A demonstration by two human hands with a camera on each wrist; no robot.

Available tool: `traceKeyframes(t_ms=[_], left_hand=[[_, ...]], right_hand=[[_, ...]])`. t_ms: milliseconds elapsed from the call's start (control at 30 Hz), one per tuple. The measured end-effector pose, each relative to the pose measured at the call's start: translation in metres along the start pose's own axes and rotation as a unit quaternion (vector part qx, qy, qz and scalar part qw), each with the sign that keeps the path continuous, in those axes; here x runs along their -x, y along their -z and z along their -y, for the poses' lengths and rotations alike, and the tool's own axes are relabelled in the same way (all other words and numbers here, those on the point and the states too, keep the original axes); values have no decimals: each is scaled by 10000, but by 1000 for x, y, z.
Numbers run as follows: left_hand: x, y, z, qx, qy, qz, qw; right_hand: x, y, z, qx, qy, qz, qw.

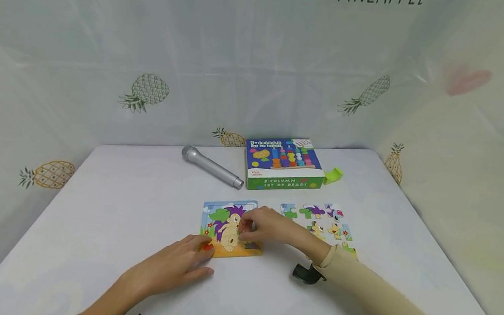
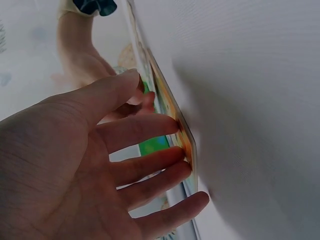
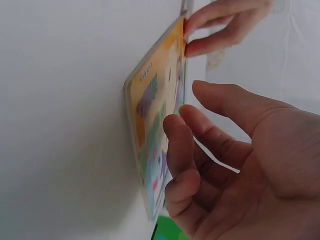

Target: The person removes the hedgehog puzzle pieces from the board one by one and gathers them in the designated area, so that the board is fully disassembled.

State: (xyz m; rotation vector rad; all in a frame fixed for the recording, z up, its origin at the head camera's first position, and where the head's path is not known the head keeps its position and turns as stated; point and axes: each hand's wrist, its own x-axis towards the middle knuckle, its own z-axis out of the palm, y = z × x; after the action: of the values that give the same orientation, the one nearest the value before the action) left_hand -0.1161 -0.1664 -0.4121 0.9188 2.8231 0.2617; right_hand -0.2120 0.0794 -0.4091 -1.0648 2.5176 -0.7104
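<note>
A small puzzle board (image 1: 232,228) with a cartoon hedgehog picture lies flat on the white table (image 1: 117,206). My left hand (image 1: 203,253) rests on the table with straight fingers pressing the board's near left corner; the left wrist view shows the fingertips (image 2: 175,150) against the board's edge (image 2: 172,107). My right hand (image 1: 246,227) hovers over the middle of the picture with loosely curled fingers. In the right wrist view those fingers (image 3: 175,150) sit next to the board (image 3: 150,100), and I see no piece between them. Several loose puzzle pieces (image 1: 323,221) lie right of the board.
A blue and green toy box (image 1: 283,163) stands at the back of the table. A silver microphone (image 1: 212,167) lies to its left and a small green block (image 1: 333,175) to its right. Pineapple-print sheeting walls the table on three sides.
</note>
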Motion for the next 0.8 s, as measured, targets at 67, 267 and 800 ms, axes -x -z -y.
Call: traceKeyframes(t_ms=[67,267,800], left_hand=[[3,0,1,-20,22,10,10000],[13,1,6,-48,37,47,10000],[26,3,12,239,-44,120,9996]], right_hand=[[-7,-5,6,80,44,40,10000],[-24,-18,20,14,122,106,9999],[-38,-30,36,135,-182,218,9995]])
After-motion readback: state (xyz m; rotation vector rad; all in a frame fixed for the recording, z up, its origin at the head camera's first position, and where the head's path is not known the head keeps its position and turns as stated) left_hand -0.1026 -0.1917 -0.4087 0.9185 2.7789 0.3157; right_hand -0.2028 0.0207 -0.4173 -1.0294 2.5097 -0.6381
